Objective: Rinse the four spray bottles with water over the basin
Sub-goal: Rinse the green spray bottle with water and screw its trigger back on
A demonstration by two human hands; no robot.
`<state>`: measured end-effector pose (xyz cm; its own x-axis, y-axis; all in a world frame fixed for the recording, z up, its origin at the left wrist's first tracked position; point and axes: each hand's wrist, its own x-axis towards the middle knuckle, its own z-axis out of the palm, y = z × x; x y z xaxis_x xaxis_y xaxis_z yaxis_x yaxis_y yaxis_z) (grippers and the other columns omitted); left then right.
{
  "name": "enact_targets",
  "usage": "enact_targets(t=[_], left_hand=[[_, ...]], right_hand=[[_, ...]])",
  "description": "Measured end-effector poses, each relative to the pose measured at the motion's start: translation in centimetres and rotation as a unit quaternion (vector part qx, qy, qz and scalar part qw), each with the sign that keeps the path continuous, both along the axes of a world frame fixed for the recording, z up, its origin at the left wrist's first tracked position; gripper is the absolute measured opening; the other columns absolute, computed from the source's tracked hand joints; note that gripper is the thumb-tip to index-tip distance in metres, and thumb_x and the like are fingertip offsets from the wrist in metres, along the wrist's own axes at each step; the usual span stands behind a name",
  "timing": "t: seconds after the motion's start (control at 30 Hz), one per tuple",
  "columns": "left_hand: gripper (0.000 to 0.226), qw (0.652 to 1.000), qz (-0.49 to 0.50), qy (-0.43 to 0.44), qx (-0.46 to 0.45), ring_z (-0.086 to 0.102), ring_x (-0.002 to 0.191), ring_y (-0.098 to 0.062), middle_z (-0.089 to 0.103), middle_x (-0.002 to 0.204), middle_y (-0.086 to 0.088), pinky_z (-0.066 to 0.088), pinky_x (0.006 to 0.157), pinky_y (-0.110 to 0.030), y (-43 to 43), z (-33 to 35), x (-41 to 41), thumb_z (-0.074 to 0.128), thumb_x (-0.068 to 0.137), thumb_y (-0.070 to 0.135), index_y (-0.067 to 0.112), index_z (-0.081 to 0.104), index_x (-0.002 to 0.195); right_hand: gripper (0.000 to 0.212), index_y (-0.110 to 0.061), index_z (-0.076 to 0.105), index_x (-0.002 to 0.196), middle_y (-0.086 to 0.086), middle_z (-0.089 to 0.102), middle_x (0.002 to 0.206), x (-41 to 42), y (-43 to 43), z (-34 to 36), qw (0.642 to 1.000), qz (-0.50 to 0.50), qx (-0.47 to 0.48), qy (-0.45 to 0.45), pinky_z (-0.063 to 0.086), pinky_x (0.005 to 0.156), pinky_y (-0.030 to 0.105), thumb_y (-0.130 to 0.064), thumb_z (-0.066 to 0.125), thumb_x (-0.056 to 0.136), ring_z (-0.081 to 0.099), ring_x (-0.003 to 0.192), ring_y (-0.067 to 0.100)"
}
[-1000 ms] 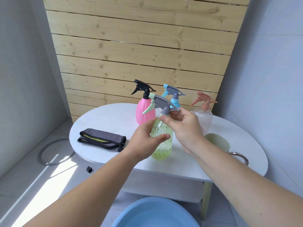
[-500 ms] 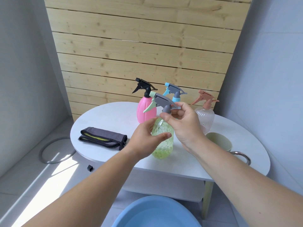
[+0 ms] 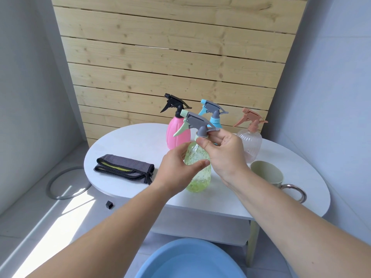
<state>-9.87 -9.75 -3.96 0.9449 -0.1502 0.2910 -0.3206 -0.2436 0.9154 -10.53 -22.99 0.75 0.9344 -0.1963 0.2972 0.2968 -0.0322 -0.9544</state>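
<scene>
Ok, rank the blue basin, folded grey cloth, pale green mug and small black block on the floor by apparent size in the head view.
1. blue basin, nearest the camera and cut off.
2-3. folded grey cloth and pale green mug: too alike to rank; an arm hides part of the mug.
4. small black block.

Both bare forearms reach forward. The left hand (image 3: 178,169) curls round the green bottle (image 3: 198,177); the right hand (image 3: 222,155) pinches its neck, thumb in front.
</scene>
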Motion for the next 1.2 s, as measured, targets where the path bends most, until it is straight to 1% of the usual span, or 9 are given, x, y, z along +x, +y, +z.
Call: enact_targets(t=[0.3,0.53,0.73,0.83,0.9,0.97,1.03,1.1,1.2], left_hand=[[0.07,0.999,-0.023,0.033,0.005,0.064,0.122,-0.007,0.07,0.126,0.013,0.054,0.105,-0.037,0.5,-0.2,0.0,0.092,0.077,0.024,0.032,0.058,0.139],[0.056,1.0,0.0,0.004,0.007,0.068,0.102,0.01,0.077,0.11,0.015,0.051,0.086,-0.007,3.1,2.3,0.5,0.092,0.077,0.02,0.026,0.068,0.128],[0.051,0.999,0.026,0.02,-0.028,0.075,0.103,-0.005,0.079,0.111,0.01,0.061,0.09,-0.034,8.9,6.5,4.0,0.088,0.081,0.012,0.026,0.068,0.125],[0.052,0.998,0.043,0.038,-0.036,0.074,0.102,-0.006,0.076,0.109,0.013,0.061,0.086,-0.031,11.1,7.4,6.0,0.087,0.081,0.007,0.031,0.065,0.121],[0.054,0.996,0.048,0.051,-0.048,0.07,0.096,0.0,0.071,0.102,0.019,0.058,0.076,-0.026,12.5,7.3,7.6,0.086,0.082,0.006,0.034,0.06,0.12],[0.057,0.994,0.055,0.072,-0.069,0.069,0.093,-0.001,0.067,0.099,0.022,0.055,0.071,-0.025,13.5,6.8,9.2,0.086,0.082,0.006,0.036,0.055,0.12],[0.062,0.989,0.065,0.098,-0.092,0.072,0.102,-0.012,0.069,0.105,0.018,0.058,0.079,-0.035,14.2,5.9,10.6,0.087,0.081,0.007,0.034,0.056,0.128],[0.065,0.985,0.074,0.112,-0.105,0.073,0.107,-0.019,0.071,0.109,0.015,0.06,0.089,-0.045,14.5,4.9,11.7,0.088,0.08,0.005,0.027,0.058,0.133],[0.071,0.984,0.078,0.112,-0.117,0.074,0.106,-0.019,0.073,0.112,0.01,0.059,0.078,-0.035,14.5,3.4,13.3,0.087,0.079,0.004,0.02,0.057,0.141]], right_hand=[[0.021,-0.018,0.073,0.092,-0.001,0.078,0.095,-0.2,-0.6,0.3,0.999,0.028,0.014,0.014,0.055,0.091,0.028,-0.002,0.079,0.08,0.073,0.093,0.011],[0.018,-0.016,0.074,0.091,-0.003,0.078,0.091,0.9,1.3,3.0,0.997,0.076,0.011,0.004,0.054,0.096,0.032,-0.001,0.078,0.081,0.072,0.089,0.01],[0.03,-0.023,0.069,0.118,-0.01,0.071,0.113,4.7,5.5,5.5,0.993,0.081,-0.04,0.072,0.05,0.099,0.032,-0.033,0.073,0.089,0.065,0.109,0.006],[0.014,-0.029,0.068,0.099,-0.011,0.066,0.111,6.0,6.6,3.5,0.983,0.095,-0.029,0.157,0.049,0.086,0.032,-0.041,0.06,0.096,0.06,0.103,0.016],[0.018,-0.027,0.06,0.106,-0.001,0.058,0.11,6.8,8.0,1.9,0.972,0.116,-0.006,0.204,0.044,0.079,0.031,-0.042,0.05,0.101,0.051,0.093,0.021],[0.039,-0.026,0.055,0.13,0.002,0.057,0.128,7.6,9.2,0.3,0.96,0.134,-0.008,0.246,0.046,0.097,0.037,-0.049,0.039,0.104,0.055,0.108,0.024],[0.052,-0.023,0.047,0.144,0.005,0.049,0.146,8.4,10.4,-1.2,0.951,0.149,-0.002,0.272,0.04,0.11,0.041,-0.052,0.031,0.105,0.049,0.129,0.028],[0.056,-0.023,0.04,0.15,0.004,0.041,0.155,9.3,11.3,-2.2,0.946,0.161,0.008,0.281,0.037,0.112,0.041,-0.053,0.027,0.105,0.043,0.138,0.029],[0.056,-0.025,0.035,0.152,0.0,0.041,0.154,10.8,12.4,-3.0,0.945,0.167,0.023,0.279,0.036,0.112,0.039,-0.053,0.025,0.106,0.043,0.138,0.027]])
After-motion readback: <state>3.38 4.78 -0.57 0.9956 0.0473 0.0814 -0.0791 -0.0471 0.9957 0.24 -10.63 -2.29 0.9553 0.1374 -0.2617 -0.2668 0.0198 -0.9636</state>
